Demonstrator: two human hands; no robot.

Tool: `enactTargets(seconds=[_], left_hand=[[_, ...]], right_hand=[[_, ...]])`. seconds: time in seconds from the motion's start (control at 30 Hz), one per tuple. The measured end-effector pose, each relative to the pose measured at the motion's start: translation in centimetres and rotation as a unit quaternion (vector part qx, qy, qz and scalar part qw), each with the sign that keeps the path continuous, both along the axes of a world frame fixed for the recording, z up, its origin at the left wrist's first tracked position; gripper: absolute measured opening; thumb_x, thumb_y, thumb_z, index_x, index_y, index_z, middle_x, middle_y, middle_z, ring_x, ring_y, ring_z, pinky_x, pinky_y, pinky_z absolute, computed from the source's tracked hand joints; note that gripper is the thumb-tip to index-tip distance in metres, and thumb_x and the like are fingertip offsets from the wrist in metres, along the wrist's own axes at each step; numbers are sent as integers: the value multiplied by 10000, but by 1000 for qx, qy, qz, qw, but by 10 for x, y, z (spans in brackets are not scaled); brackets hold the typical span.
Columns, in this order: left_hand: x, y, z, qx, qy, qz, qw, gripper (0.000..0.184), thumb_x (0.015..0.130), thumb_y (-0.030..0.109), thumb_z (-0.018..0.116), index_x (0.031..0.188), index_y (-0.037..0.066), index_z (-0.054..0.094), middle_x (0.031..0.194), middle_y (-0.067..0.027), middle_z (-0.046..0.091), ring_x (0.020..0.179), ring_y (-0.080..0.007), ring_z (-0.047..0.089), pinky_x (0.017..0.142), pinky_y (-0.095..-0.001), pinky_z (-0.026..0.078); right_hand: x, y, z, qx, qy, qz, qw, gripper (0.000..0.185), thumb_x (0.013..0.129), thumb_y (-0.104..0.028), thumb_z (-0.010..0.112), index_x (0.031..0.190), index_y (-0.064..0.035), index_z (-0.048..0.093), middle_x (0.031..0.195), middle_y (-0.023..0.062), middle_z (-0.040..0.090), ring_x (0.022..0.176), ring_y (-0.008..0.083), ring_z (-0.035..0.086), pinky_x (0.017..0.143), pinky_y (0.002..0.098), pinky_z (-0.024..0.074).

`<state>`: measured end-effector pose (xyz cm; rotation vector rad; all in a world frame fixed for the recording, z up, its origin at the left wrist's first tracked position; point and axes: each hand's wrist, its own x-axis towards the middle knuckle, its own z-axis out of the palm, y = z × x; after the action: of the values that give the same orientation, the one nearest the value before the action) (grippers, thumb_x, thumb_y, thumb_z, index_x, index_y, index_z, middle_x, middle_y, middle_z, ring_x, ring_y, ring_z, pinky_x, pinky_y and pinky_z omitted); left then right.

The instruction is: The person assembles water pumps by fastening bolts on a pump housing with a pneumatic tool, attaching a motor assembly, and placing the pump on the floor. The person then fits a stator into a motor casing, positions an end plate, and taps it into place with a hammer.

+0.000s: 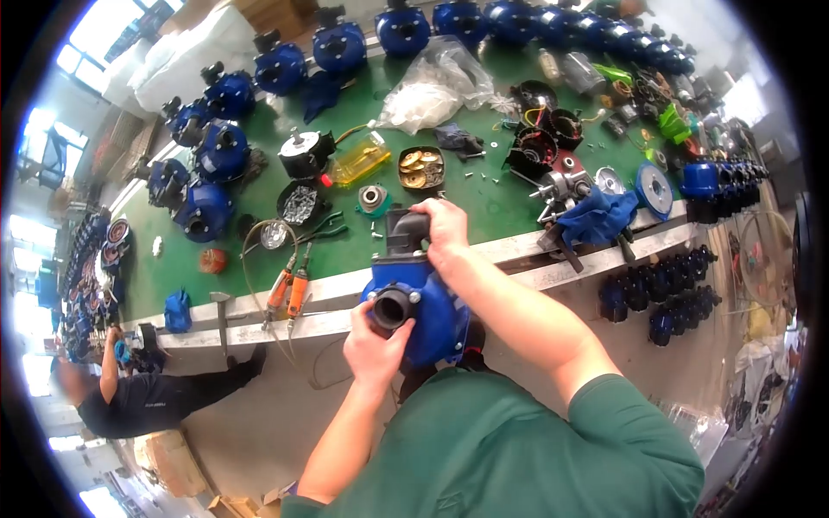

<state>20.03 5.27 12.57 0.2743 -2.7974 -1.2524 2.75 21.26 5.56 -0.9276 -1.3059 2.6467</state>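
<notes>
Blue pump [445,315], green surface [484,194]

The pump casing is glossy mid-blue, its elbow [406,230] dark grey to black and its front port [393,307] black. The surface is plain green, with an edge [553,274] of whitish grey. The rear pumps [339,45] show the same blue with black fittings. The bottle [361,161] reads yellow, its cap [326,180] red. The handheld tools [298,292] are orange and dark; the discs [420,168] are brass-yellow. The cloth [600,214] is strong blue; the round plate [656,188] is pale grey, rimmed blue. The plastic pieces [675,123] are lime green. The wearer's shirt [492,440] is plain dark green; the co-worker's shirt [129,410] is near-black with small pale lettering.
</notes>
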Motion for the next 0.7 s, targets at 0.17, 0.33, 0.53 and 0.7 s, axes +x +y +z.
enactTargets(seconds=[0.17, 0.33, 0.53, 0.7], left_hand=[[18, -34, -4, 103, -28, 2, 994, 573, 623, 123, 923, 1076, -20, 601, 699, -33, 631, 603, -90, 607, 571, -249, 506], [39, -64, -3, 140, -73, -34, 987, 572, 634, -41, 870, 1127, -53, 582, 841, -64, 668, 689, -79, 629, 625, -219, 531], [13, -76, -4, 150, 2, -126, 981, 565, 680, 31, 848, 1189, 13, 604, 934, -102, 708, 786, -144, 699, 732, -281, 571], [-40, -73, -37, 188, -84, -148, 967, 650, 658, -66, 742, 1272, 28, 550, 864, -48, 651, 732, -114, 623, 687, -263, 531]], right_hand=[[34, -19, 38, -83, -15, 17, 996, 99, 806, -84, 705, 879, -18, 699, 865, 83, 701, 808, 190, 657, 782, 346, 524], [77, -20, 63, -185, -51, -41, 981, 152, 866, -130, 660, 915, 10, 693, 902, 123, 693, 812, 227, 665, 773, 364, 548], [120, -5, 92, -159, 132, -121, 971, 237, 899, -29, 474, 1082, 36, 609, 1191, 198, 653, 1152, 299, 624, 1060, 426, 485], [114, -17, 88, -54, 154, -136, 977, 398, 879, 18, 425, 1240, 91, 575, 1279, 196, 631, 1210, 287, 597, 1093, 391, 449]])
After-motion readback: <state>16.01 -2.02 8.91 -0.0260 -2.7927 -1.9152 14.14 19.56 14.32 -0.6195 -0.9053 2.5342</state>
